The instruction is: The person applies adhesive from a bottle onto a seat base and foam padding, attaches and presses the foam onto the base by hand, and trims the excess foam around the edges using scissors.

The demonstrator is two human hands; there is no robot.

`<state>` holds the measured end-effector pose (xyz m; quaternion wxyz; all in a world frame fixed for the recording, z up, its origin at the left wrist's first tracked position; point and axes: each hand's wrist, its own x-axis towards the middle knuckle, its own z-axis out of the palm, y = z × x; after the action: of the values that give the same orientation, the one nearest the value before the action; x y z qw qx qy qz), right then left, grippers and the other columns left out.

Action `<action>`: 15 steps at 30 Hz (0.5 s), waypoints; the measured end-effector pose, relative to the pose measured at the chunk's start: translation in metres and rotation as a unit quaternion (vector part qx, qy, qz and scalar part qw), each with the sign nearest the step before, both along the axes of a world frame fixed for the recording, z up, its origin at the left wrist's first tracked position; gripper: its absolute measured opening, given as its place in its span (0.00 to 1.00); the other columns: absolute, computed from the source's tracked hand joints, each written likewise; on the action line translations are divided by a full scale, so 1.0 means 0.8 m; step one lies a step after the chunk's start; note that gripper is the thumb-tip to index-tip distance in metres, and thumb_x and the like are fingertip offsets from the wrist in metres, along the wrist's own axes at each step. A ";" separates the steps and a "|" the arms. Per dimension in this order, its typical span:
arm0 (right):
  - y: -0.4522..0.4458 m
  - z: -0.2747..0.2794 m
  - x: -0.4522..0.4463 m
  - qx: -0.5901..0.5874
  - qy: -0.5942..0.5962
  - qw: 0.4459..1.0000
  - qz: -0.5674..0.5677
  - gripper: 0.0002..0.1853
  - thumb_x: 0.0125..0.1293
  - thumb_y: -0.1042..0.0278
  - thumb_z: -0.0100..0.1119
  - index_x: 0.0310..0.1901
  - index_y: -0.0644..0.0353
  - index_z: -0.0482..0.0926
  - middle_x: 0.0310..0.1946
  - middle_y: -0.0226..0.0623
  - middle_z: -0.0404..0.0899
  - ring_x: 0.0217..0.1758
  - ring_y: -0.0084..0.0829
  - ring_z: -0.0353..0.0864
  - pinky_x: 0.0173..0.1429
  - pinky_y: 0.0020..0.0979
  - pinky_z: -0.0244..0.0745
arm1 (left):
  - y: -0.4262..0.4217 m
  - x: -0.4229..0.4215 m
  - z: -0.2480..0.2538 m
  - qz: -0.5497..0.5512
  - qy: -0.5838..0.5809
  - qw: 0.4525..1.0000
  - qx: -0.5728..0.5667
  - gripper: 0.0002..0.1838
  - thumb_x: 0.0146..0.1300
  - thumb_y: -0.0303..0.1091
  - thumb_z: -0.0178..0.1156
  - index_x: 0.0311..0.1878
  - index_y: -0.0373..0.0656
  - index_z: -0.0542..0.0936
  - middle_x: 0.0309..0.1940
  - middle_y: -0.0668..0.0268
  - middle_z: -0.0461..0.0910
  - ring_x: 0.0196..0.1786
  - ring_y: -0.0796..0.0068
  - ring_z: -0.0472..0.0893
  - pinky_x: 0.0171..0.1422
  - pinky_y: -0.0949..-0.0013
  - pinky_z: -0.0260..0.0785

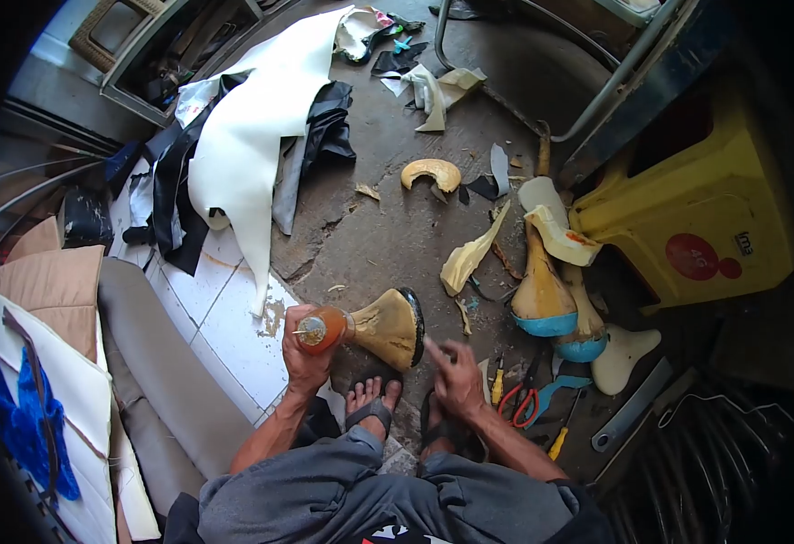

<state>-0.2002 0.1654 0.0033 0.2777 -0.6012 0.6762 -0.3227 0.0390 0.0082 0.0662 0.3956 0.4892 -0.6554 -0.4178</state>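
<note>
My left hand (304,361) is wrapped round an orange-brown bottle (321,330), seen from its top. Just right of the bottle is a tan, flared foam piece (386,328) with a black rim along its wide end; whether my left hand also touches it is hidden. My right hand (458,379) is beside the black rim, with its fingers apart and nothing in them. To its right on the floor are red-handled scissors (519,405) and a yellow screwdriver (497,383).
A yellow plastic stool (723,227) lies at the right, near two foam pieces with blue ends (542,295). White sheet material (252,118) spreads over the upper left. A curved foam scrap (430,172) and other offcuts litter the floor. Grey padding (165,363) is at the left.
</note>
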 end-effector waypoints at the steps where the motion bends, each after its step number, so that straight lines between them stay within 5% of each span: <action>1: -0.017 0.000 -0.007 -0.001 -0.004 1.000 -0.010 0.42 0.54 0.81 0.61 0.74 0.43 0.73 0.55 0.50 0.77 0.57 0.52 0.77 0.62 0.47 0.76 | 0.001 -0.001 0.002 0.004 0.001 1.000 0.007 0.27 0.53 0.24 0.79 0.52 0.41 0.74 0.47 0.65 0.75 0.49 0.73 0.79 0.58 0.68 0.72; 9: 0.034 -0.018 0.001 0.013 0.061 0.993 0.100 0.45 0.53 0.78 0.63 0.75 0.34 0.71 0.58 0.49 0.75 0.62 0.51 0.74 0.66 0.51 0.71 | -0.005 0.000 0.000 -0.030 -0.061 0.996 -0.066 0.27 0.53 0.23 0.79 0.52 0.40 0.73 0.47 0.65 0.75 0.48 0.73 0.78 0.58 0.67 0.72; 15: -0.003 -0.012 -0.006 -0.004 0.052 0.998 0.043 0.43 0.56 0.77 0.63 0.76 0.36 0.70 0.59 0.48 0.74 0.62 0.51 0.74 0.67 0.51 0.69 | 0.001 -0.005 0.001 0.001 -0.003 1.000 -0.008 0.28 0.53 0.24 0.80 0.52 0.40 0.73 0.47 0.65 0.75 0.48 0.72 0.78 0.57 0.68 0.71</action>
<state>-0.2048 0.1627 -0.0062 0.2530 -0.6471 0.6620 -0.2812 0.0354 0.0090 0.0673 0.3978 0.4877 -0.6596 -0.4109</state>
